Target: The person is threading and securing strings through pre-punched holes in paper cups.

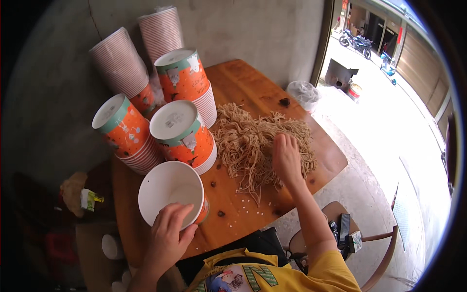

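Note:
My left hand (172,226) grips the near rim of an upright white-lined paper bucket (165,177), fingers at the inside and thumb outside. A small dark hole shows in the bucket's wall near its left rim. Across the table, a big tangled heap of beige cords (248,141) lies loose. Over its right part is my right hand (287,158), fingers pressed together among the cords. The fingertips' hold on a single cord is hard to see.
Upside-down stacks of orange and green paper buckets (177,124) stand left of the cords, with plastic-wrapped stacks (119,63) against the wall. Small white dots are scattered on the wooden table (243,233). A chair (335,211) with small boxes stands at right.

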A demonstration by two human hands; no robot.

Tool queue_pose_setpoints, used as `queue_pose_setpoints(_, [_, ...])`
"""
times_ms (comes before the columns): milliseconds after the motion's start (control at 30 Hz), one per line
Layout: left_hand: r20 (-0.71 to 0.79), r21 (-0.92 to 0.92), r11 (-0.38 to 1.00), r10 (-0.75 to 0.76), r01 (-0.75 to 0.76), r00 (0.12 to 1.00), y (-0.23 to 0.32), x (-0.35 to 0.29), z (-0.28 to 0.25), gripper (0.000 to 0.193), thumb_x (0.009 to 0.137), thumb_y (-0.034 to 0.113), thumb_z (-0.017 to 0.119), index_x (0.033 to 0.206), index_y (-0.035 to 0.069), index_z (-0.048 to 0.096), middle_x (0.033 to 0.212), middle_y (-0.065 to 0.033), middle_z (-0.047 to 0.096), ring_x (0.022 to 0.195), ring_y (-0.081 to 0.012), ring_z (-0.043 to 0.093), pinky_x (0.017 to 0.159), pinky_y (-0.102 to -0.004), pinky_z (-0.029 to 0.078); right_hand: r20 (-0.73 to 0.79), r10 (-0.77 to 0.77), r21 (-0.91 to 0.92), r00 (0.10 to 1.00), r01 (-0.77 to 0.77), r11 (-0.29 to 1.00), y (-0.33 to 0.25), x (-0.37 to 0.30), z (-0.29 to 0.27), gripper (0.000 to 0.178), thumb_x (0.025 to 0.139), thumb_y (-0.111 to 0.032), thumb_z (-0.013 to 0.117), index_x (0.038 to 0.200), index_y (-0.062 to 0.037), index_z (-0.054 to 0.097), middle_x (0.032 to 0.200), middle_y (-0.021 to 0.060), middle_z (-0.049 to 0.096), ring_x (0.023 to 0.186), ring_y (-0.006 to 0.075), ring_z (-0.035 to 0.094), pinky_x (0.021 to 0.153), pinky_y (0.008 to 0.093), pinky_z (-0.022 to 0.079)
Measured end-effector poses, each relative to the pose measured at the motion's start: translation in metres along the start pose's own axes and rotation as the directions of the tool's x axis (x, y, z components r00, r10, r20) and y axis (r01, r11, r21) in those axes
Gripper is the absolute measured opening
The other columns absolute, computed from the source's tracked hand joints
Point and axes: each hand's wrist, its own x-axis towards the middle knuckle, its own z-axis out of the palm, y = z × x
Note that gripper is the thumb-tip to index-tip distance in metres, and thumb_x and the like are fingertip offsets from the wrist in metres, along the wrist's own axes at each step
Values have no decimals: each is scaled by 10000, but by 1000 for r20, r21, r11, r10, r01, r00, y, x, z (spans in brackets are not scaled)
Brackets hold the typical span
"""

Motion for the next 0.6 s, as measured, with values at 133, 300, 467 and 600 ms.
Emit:
queue_pose_setpoints(133, [-4,4,1000,-17,17,1000,0,2,0,516,760,40,744,1235,59,543,1114,-153,551,1065,-356,568,888,-443,489,95,43,-27,995,-40,999,44,-3,14,218,917,-60,443,1115,8,502,1289,175,541,1247,365,474,1040,461,372])
queue_pose_setpoints(300, [-13,7,1000,-20,20,1000,-2,1,2,507,763,43,744,1230,56,547,1115,-151,556,1065,-355,570,891,-443,492,132,88,-73,987,-79,994,37,-10,13,231,917,-60,433,1124,13,503,1297,159,535,1238,347,482,1015,436,393])
queue_pose_setpoints(467, [17,2,999,-39,39,999,1,1,1,492,773,55,744,1224,57,550,1116,-153,557,1066,-356,570,893,-441,494,126,-32,-81,991,42,996,45,-13,10,226,918,-47,431,1124,15,503,1304,155,519,1253,347,470,1041,432,387])
queue_pose_setpoints(600, [19,8,1000,-24,24,1000,0,-2,1,484,783,61,742,1227,57,548,1121,-151,557,1068,-354,571,893,-438,495,243,-165,12,956,167,986,69,-6,-1,222,906,-35,443,1114,11,503,1305,157,509,1270,338,458,1059,407,391])
